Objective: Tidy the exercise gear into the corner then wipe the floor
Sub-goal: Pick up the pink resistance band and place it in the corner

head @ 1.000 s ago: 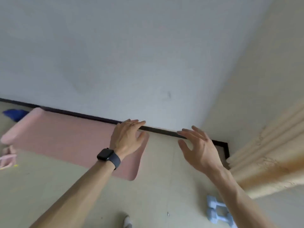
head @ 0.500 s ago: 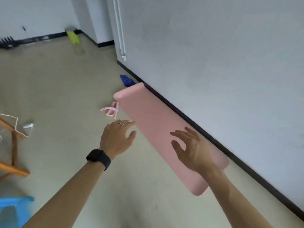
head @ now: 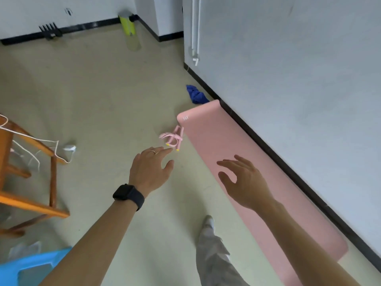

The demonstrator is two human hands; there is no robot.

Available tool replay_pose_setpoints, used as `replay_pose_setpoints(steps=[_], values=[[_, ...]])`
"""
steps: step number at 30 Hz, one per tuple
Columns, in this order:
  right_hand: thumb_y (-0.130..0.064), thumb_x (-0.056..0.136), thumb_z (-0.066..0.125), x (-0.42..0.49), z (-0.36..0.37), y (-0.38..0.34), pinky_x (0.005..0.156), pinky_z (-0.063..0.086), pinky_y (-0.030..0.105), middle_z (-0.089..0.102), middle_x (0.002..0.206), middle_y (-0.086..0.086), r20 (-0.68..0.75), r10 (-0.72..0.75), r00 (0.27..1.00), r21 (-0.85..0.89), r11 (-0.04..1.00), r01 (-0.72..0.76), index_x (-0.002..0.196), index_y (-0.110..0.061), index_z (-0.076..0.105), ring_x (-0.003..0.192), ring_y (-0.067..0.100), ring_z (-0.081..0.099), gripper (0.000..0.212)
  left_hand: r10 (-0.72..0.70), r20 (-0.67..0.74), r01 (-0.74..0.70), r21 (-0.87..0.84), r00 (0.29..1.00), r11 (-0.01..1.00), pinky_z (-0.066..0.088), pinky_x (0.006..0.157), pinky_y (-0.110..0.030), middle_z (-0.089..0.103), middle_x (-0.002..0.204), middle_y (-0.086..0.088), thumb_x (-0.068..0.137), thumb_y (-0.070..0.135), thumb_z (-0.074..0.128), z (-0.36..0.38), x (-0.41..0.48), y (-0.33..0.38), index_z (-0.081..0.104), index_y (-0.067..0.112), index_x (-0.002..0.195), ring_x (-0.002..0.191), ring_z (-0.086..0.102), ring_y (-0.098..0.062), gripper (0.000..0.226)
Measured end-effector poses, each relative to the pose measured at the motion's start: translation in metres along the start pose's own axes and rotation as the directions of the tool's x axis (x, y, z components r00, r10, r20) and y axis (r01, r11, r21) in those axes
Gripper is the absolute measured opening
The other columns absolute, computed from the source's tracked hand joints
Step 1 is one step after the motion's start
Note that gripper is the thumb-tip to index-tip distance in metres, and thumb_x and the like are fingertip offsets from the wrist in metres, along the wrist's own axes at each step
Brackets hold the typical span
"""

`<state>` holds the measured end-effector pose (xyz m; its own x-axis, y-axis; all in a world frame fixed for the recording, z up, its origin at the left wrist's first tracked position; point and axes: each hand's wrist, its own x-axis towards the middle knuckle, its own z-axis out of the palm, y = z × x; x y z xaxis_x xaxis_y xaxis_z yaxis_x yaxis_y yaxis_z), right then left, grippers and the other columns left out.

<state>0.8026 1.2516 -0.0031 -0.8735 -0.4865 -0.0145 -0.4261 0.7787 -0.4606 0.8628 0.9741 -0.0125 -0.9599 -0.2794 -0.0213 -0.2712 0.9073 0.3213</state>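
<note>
Now, both hands are empty. The left hand [head: 151, 170], a watch [head: 128, 194] on its wrist, has its fingers loosely spread and aimed at a small pink exercise gadget [head: 173, 138]. The right hand [head: 245, 182] is spread the same way, gripping nothing, and sits over the mat [head: 208, 137] in our view.

The mat is pink and unrolled flat on the floor [head: 99, 96], its long edge along the foot of the wall. The gadget lies just beside the mat's far left corner, a little past the left fingertips and not touched. A blue cloth [head: 196, 94] lies beyond the mat's far end.

We judge the mat light, soft and floppy. It is best taken at a short end and rolled, since lifted by the middle it would sag. The gadget looks light and fairly stiff. It is too blurred for us to tell its make, but a pinch on its frame should do.
</note>
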Motion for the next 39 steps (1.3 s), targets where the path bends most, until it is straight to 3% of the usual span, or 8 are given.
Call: replay_pose_setpoints(steps=[12,21,28,32,39], values=[[-0.045,0.100,0.048,0.312,0.027,-0.008,0.118,0.029,0.036,0.054,0.142,-0.021,0.194,0.010,0.981,0.002,1.000,-0.011,0.138,-0.040,0.054,0.148,0.011,0.026,0.038,-0.168,0.073,0.170,-0.016,0.983,0.985,0.034,0.112,-0.039,0.053,0.146,0.002,0.097,0.042,0.052,-0.012,0.259,-0.104,0.054,0.033,0.141,0.139,0.042,-0.020,0.045],[-0.046,0.101,0.045,0.515,0.113,-0.040,0.119,0.026,0.033,0.052,0.144,-0.021,0.262,0.100,0.960,-0.062,0.994,-0.087,0.140,-0.039,0.052,0.148,0.012,0.027,0.040,-0.099,0.204,0.109,-0.037,0.974,0.993,0.040,0.107,-0.040,0.058,0.141,0.000,0.096,0.036,0.055,0.000,0.463,-0.222,0.056,0.033,0.138,0.133,0.048,-0.023,0.043],[-0.046,0.102,0.041,0.631,0.184,-0.055,0.118,0.023,0.031,0.050,0.147,-0.018,0.430,0.275,0.860,-0.102,0.961,-0.256,0.143,-0.040,0.046,0.149,0.010,0.024,0.042,-0.037,0.380,0.048,-0.019,0.924,0.999,0.043,0.101,-0.040,0.064,0.132,0.001,0.094,0.030,0.057,0.031,0.585,-0.294,0.060,0.031,0.134,0.128,0.053,-0.026,0.040],[-0.045,0.102,0.043,0.683,0.230,-0.043,0.116,0.026,0.030,0.048,0.150,-0.014,0.508,0.350,0.787,-0.100,0.931,-0.350,0.145,-0.040,0.044,0.147,0.010,0.026,0.044,-0.058,0.509,0.046,0.035,0.859,0.998,0.037,0.107,-0.038,0.056,0.142,0.007,0.097,0.038,0.049,0.078,0.637,-0.329,0.050,0.033,0.141,0.136,0.045,-0.019,0.044],[-0.038,0.100,0.048,0.762,0.329,0.022,0.100,0.043,0.033,0.059,0.139,-0.008,0.577,0.464,0.672,-0.041,0.839,-0.543,0.141,-0.037,0.049,0.131,0.017,0.049,0.041,-0.054,0.664,-0.004,0.086,0.746,0.996,0.035,0.109,-0.037,0.053,0.144,0.009,0.098,0.044,0.045,0.186,0.708,-0.363,0.046,0.032,0.144,0.138,0.042,-0.016,0.048]])
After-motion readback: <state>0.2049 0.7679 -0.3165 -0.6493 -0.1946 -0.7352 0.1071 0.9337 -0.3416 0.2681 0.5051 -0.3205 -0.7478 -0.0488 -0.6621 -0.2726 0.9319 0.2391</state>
